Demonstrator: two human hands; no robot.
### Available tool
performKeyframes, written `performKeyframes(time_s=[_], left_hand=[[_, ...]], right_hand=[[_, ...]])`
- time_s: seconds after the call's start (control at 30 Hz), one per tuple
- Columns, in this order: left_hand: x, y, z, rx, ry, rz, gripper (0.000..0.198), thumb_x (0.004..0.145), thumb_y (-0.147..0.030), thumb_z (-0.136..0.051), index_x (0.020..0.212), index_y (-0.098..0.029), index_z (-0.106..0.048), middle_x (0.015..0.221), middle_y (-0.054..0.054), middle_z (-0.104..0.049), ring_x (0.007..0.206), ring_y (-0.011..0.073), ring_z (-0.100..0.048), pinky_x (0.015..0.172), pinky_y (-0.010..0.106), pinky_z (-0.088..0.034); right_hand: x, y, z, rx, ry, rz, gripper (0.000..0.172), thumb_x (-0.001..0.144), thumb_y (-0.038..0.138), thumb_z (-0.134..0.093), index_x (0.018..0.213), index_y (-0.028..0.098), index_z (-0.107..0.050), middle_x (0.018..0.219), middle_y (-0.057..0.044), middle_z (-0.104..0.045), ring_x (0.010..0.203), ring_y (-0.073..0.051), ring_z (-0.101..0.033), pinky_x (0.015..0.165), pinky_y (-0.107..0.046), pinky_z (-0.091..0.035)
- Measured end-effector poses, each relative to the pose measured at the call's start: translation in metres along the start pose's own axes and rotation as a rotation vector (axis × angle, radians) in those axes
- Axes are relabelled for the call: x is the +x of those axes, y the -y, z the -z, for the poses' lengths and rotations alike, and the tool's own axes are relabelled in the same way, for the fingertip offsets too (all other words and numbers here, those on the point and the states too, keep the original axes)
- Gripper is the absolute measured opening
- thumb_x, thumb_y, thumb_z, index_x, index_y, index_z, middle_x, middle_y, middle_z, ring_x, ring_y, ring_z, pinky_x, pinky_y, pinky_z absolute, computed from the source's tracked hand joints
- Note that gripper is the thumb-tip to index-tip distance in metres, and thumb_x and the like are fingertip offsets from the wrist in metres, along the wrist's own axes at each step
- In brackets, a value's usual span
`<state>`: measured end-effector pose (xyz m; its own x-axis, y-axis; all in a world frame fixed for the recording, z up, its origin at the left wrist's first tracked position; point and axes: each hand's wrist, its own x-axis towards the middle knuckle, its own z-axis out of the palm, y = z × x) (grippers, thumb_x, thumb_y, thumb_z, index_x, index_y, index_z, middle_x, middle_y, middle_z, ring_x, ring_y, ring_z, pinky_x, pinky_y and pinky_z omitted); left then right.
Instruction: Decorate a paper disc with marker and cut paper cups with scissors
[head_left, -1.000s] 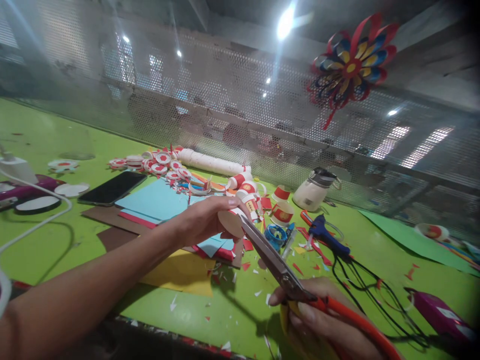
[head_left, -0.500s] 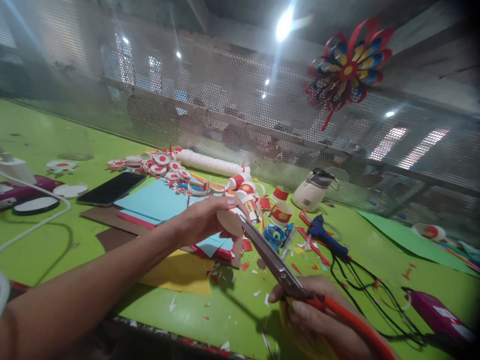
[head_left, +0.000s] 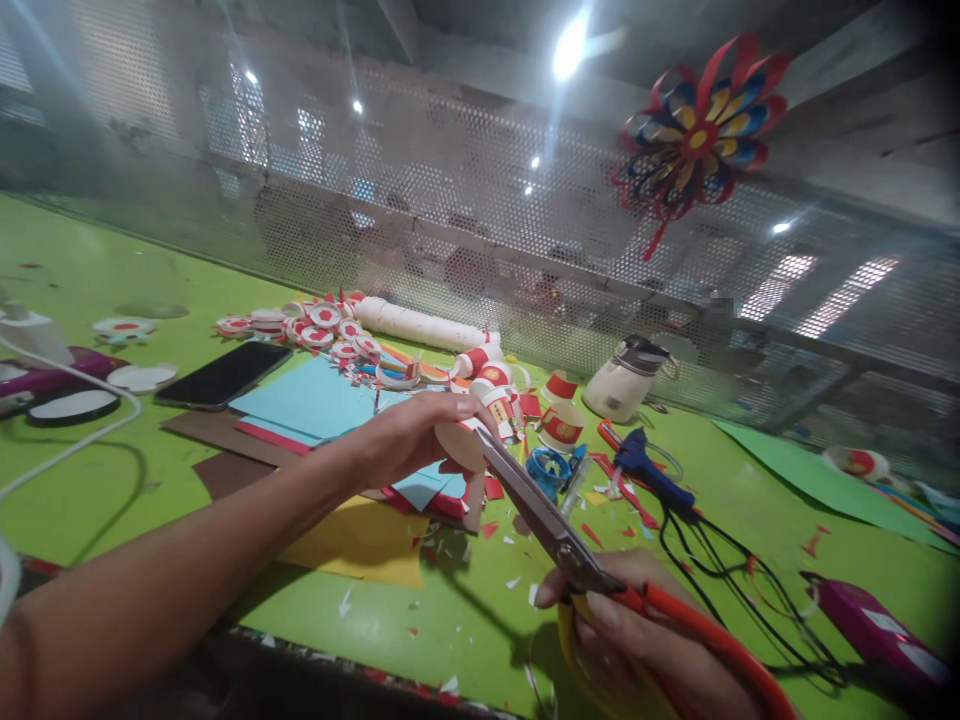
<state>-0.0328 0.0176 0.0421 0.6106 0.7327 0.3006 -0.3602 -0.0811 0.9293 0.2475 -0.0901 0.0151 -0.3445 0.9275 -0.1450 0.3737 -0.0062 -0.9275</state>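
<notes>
My left hand is closed on a small round white paper piece, its fingers wrapped behind it. In my right hand is a pair of scissors with orange and yellow handles. The blades point up and to the left, and their tips meet the paper's right edge. They look nearly closed. Beneath my left hand lie light blue paper sheets and a yellow sheet. Cut red and white paper cups stand just beyond the blades.
A blue glue gun with a black cord lies at the right, near a purple box. A phone rests at the left. Small scraps litter the green table. Behind stands a perforated metal screen; a paper flower hangs upper right.
Almost nothing differs. Both hands, the paper piece and the scissors hold nearly the same place, with only a slight shift of the blades at the paper's edge.
</notes>
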Motion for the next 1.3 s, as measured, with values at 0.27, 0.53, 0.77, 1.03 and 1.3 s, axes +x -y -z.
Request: performKeyframes(time_s=[0.27,0.53,0.77,1.03,1.3], left_hand=[[-0.001,0.0,0.0,-0.009,-0.009,0.008,0.033,0.086,-0.035,-0.049,0.082,-0.006,-0.065,0.061,0.01,-0.059,0.051,0.0134,-0.053,0.047,0.024,-0.033],[-0.002,0.0,0.001,-0.021,-0.018,0.044,0.033,0.085,-0.037,-0.051,0.081,-0.007,-0.065,0.064,0.011,-0.062,0.051,0.0136,-0.055,0.046,0.023,-0.034],[-0.001,-0.001,0.0,-0.014,-0.026,0.048,0.033,0.084,-0.036,-0.051,0.08,-0.007,-0.067,0.064,0.011,-0.063,0.051,0.0141,-0.056,0.045,0.023,-0.034],[0.0,0.001,0.002,0.007,-0.037,0.004,0.033,0.084,-0.035,-0.051,0.08,-0.007,-0.067,0.061,0.01,-0.061,0.051,0.0136,-0.055,0.044,0.023,-0.034],[0.0,0.001,0.003,0.054,-0.045,0.038,0.032,0.085,-0.035,-0.051,0.08,-0.008,-0.066,0.061,0.01,-0.063,0.051,0.0139,-0.057,0.044,0.022,-0.033]], right_hand=[[0.003,-0.014,0.0,0.082,0.042,0.027,0.031,0.089,0.043,-0.061,0.11,0.021,-0.069,0.071,-0.001,-0.056,0.061,-0.013,-0.052,0.054,-0.024,-0.042],[0.0,-0.012,0.003,0.008,-0.054,0.031,0.029,0.083,0.043,-0.067,0.105,0.024,-0.072,0.079,-0.004,-0.062,0.073,-0.018,-0.058,0.062,-0.026,-0.048],[-0.004,-0.003,0.0,-0.01,-0.002,0.003,0.032,0.088,0.044,-0.061,0.11,0.023,-0.069,0.093,-0.006,-0.064,0.082,-0.019,-0.059,0.069,-0.028,-0.049],[0.001,-0.007,0.001,-0.006,0.005,-0.003,0.037,0.086,0.049,-0.061,0.11,0.021,-0.069,0.096,-0.008,-0.064,0.086,-0.022,-0.06,0.067,-0.03,-0.049],[0.0,-0.005,-0.004,0.107,-0.005,-0.012,0.031,0.084,0.047,-0.065,0.1,0.021,-0.072,0.066,-0.002,-0.054,0.058,-0.013,-0.05,0.053,-0.025,-0.043]])
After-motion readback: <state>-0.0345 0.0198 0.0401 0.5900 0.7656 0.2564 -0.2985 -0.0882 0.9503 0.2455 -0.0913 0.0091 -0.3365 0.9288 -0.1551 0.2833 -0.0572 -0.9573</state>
